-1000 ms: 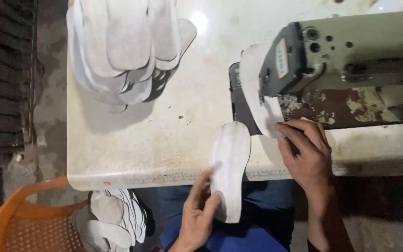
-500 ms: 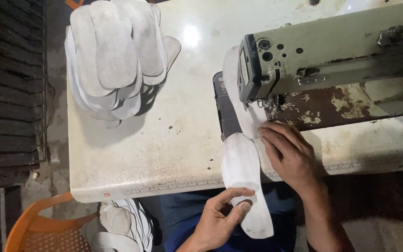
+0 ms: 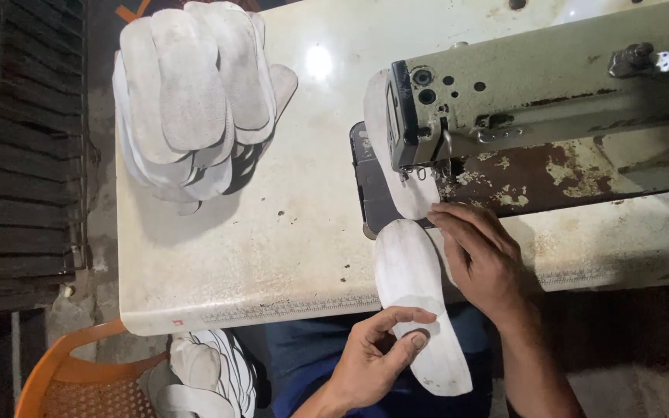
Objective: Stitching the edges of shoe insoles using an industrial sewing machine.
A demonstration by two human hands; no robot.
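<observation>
— What carries everything here?
— A cream, stained bench (image 3: 272, 255) with a ruler strip along its near edge.
— And what lies on it?
— A heap of white insoles (image 3: 195, 101) at the upper left, a sewing machine (image 3: 543, 85) on the right, and one insole (image 3: 416, 298) overhanging the near edge, lower centre.

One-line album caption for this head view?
Left hand holds a white insole while right hand steadies it at the sewing machine.

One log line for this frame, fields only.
left hand: pinching white insole-shaped piece | right hand: flat on second white piece under grey-green sewing machine | pile of white pieces: untouched
</observation>
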